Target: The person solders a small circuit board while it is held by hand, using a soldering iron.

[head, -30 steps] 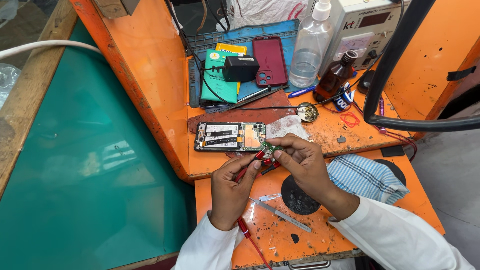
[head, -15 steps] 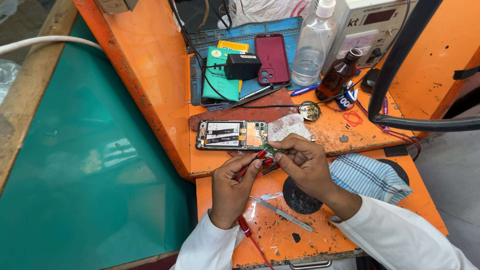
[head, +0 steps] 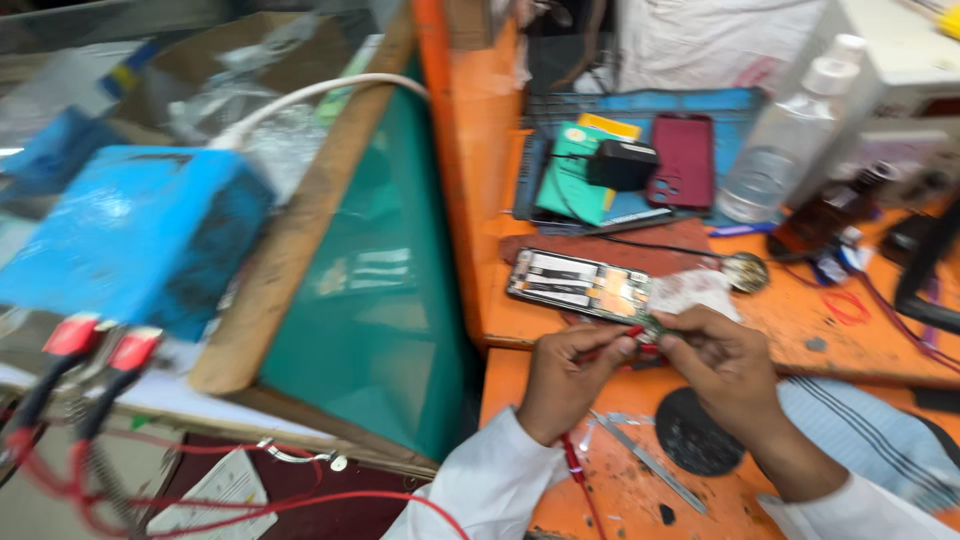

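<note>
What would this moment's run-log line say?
left hand: holds red-tipped probe | right hand: pinches small part | opened phone: lies beside on orange bench

We bend over an orange workbench, our left hand pinching a red-tipped probe against a small green circuit board that our right hand grips between its fingertips. Just beyond both hands lies an opened phone, its insides showing. Farther off past it sit a maroon phone case and a clear plastic bottle. Well out to the left of our left hand stands a blue box with red clips beside it.
</note>
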